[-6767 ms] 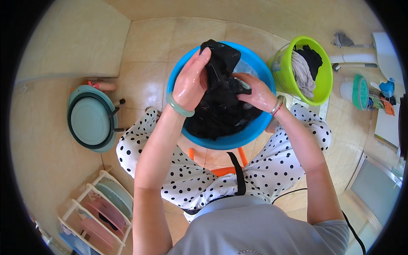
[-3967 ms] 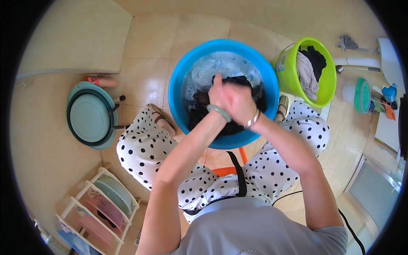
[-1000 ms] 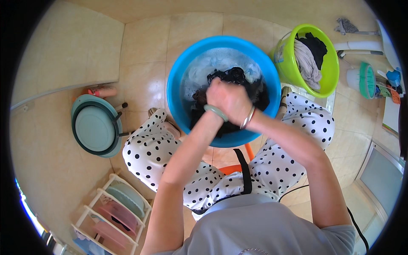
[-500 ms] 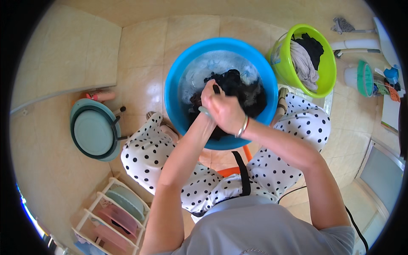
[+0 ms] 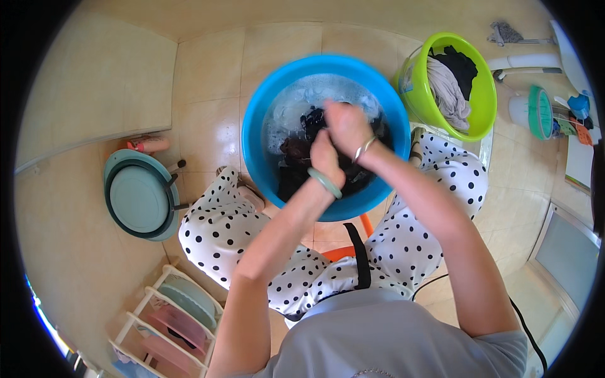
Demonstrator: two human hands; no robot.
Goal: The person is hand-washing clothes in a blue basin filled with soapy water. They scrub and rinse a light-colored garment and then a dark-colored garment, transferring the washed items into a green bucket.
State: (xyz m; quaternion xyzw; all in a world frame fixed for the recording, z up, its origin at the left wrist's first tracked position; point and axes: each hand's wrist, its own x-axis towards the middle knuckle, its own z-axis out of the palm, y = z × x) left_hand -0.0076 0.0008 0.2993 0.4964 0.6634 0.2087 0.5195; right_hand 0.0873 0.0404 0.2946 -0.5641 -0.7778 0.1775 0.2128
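The floor (image 5: 208, 69) is laid with beige tiles, and a blue basin (image 5: 265, 113) of soapy water sits on it between the person's knees, which are covered by white trousers with black dots (image 5: 220, 227). In the basin lies a dark cloth (image 5: 296, 157), wet and bunched up, mostly below the foam. Both hands are over the middle of the basin, pressed close together. The left hand (image 5: 322, 157), with a pale green bangle at the wrist, is closed in a fist on the dark cloth. The right hand (image 5: 345, 126), with a thin metal bangle, is also clenched around a fold of the same cloth, just above the left.

To the right of the basin stands a green bucket (image 5: 479, 94) with 2 pieces of laundry in it, 1 grey and 1 black. On the left, a teal round lid (image 5: 135, 195) rests against the wall. At lower left, a white rack (image 5: 167, 315) holds pastel basins.
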